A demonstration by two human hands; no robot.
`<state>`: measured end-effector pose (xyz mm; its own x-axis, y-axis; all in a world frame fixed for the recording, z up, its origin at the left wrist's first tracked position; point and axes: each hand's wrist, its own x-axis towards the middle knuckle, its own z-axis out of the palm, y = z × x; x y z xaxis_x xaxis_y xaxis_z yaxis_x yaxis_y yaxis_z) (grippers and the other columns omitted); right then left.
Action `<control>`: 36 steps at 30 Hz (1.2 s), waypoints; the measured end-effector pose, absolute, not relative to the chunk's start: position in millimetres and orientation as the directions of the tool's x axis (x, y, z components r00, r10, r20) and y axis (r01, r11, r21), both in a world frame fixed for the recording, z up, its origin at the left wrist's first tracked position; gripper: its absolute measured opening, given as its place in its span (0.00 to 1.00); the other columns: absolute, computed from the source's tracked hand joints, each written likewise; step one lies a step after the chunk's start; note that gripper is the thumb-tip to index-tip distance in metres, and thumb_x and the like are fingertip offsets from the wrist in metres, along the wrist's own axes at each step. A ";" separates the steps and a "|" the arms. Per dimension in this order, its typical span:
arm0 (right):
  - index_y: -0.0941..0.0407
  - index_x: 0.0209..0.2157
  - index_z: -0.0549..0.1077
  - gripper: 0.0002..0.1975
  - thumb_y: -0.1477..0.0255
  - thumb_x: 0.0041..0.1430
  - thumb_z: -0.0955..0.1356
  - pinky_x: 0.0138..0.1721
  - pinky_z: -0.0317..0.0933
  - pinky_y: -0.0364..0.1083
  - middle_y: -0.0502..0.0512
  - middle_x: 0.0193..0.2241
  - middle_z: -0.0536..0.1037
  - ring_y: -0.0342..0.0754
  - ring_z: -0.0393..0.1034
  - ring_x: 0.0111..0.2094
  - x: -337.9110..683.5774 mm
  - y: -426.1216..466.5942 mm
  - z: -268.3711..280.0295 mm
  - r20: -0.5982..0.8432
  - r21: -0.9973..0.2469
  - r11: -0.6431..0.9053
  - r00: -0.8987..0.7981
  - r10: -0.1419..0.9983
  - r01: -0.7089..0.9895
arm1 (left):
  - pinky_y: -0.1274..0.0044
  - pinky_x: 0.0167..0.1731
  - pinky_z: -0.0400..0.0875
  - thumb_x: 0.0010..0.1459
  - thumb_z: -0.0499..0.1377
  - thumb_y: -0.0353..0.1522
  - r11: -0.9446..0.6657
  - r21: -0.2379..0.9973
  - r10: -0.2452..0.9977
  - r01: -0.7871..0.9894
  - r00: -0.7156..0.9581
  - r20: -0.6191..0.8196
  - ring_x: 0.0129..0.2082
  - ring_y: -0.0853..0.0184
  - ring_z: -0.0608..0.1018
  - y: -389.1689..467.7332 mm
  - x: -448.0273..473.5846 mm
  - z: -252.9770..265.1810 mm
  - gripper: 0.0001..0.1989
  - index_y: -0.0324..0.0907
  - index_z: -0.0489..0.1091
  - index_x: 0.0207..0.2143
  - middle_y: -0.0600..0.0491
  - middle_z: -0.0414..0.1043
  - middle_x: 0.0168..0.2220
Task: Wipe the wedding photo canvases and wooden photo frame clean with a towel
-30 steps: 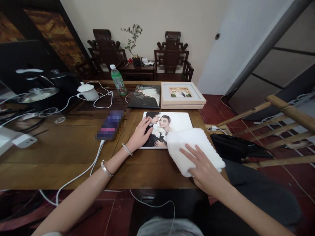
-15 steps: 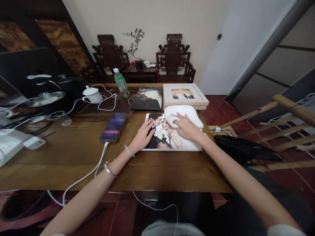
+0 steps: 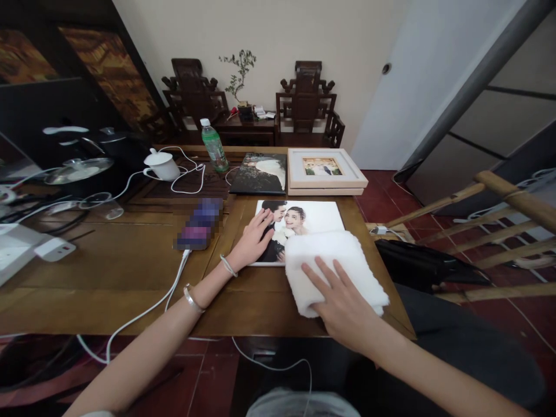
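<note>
A photo panel [image 3: 324, 215] showing a couple lies flat on the wooden table. Over its left edge rests my left hand [image 3: 255, 238], fingers stretched out and holding it down lightly. My right hand [image 3: 343, 307] has a folded white towel [image 3: 334, 249] under its spread fingers, with the thumb tucked at the near fold. The towel covers the panel's lower right part and hangs past its near edge onto the table.
Behind the panel lie a dark photo panel [image 3: 247, 180] and stacked pale frames [image 3: 356, 171]. A phone [image 3: 200, 223] on a white cable, a green bottle [image 3: 214, 145], a lidded cup [image 3: 163, 165] and a power strip [image 3: 17, 252] stand leftward. A bamboo chair [image 3: 512, 194] is at right.
My right hand has drawn the towel toward me, from the panel's upper right down over its near edge. The woman's face in the photo is now uncovered. My left hand stays put.
</note>
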<state>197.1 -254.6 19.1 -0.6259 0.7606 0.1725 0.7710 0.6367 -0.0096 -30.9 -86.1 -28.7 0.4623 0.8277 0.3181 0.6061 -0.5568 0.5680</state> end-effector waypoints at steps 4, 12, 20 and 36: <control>0.55 0.40 0.79 0.17 0.82 0.51 0.65 0.59 0.50 0.70 0.63 0.62 0.63 0.68 0.51 0.64 197.2 -222.8 31.7 0.103 -0.033 0.622 -0.616 0.781 0.782 | 0.57 0.63 0.51 0.66 0.46 0.40 -0.559 0.567 0.826 0.605 0.468 0.315 0.68 0.56 0.52 -85.3 -31.3 -28.2 0.25 0.42 0.58 0.63 0.43 0.53 0.67; 0.60 0.45 0.74 0.18 0.81 0.55 0.62 0.51 0.60 0.57 0.68 0.48 0.75 0.60 0.67 0.52 194.7 -109.0 52.2 0.138 -0.010 0.534 -0.527 0.838 0.846 | 0.58 0.63 0.50 0.67 0.45 0.40 -0.559 0.572 0.824 0.600 0.481 0.300 0.68 0.57 0.51 -84.0 -32.5 -27.8 0.27 0.38 0.57 0.64 0.42 0.51 0.67; 0.60 0.46 0.75 0.21 0.84 0.51 0.61 0.57 0.54 0.62 0.67 0.56 0.70 0.63 0.59 0.59 193.4 -129.3 39.6 0.155 -0.003 0.547 -0.540 0.827 0.837 | 0.58 0.64 0.50 0.67 0.45 0.39 -0.544 0.588 0.834 0.599 0.461 0.304 0.68 0.58 0.52 -84.5 -32.0 -28.7 0.26 0.41 0.56 0.64 0.44 0.52 0.67; 0.57 0.42 0.77 0.20 0.84 0.51 0.62 0.60 0.50 0.68 0.62 0.61 0.66 0.66 0.54 0.63 188.8 -192.9 38.0 0.107 -0.039 0.601 -0.594 0.797 0.798 | 0.58 0.63 0.51 0.66 0.46 0.38 -0.548 0.588 0.833 0.595 0.451 0.319 0.68 0.58 0.53 -83.6 -31.5 -29.7 0.25 0.41 0.56 0.64 0.44 0.52 0.67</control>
